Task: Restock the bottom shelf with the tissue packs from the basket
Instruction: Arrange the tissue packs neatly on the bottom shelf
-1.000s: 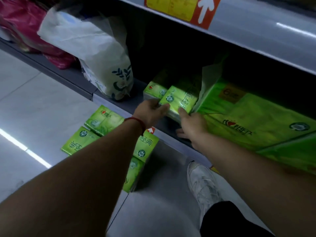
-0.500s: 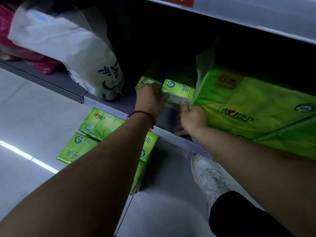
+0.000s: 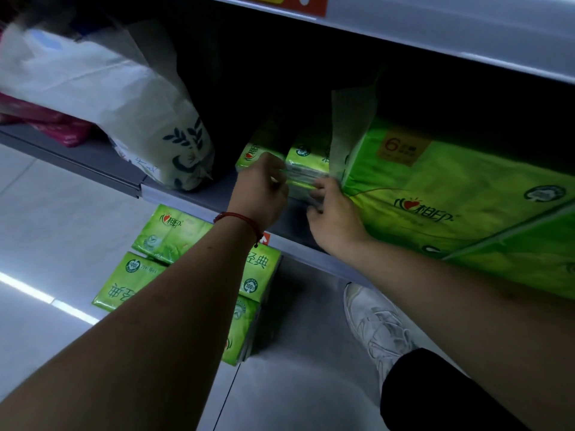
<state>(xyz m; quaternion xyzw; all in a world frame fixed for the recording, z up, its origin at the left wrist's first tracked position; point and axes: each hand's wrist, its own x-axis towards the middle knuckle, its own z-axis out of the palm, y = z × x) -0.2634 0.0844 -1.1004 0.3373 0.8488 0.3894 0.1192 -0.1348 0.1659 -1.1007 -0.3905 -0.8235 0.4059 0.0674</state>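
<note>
A green tissue pack [image 3: 306, 164] sits on the bottom shelf [image 3: 199, 195], pressed between my two hands. My left hand [image 3: 259, 192], a red string around its wrist, grips the pack's left end. My right hand [image 3: 334, 213] holds its right front corner. Another green pack [image 3: 250, 154] stands just to the left, partly behind my left hand. Several more green packs [image 3: 168, 233] lie on the floor below the shelf edge, partly hidden by my left forearm. No basket is in view.
A large green multi-pack [image 3: 451, 197] fills the shelf to the right, touching my right hand. A white bag with blue leaves [image 3: 149, 132] and pink packs [image 3: 62, 132] lie on the shelf at left. My white shoe [image 3: 370, 318] is on the floor.
Both hands have pushed the green pack deeper into the shelf, beside the pack on its left. The camera has moved closer and lower.
</note>
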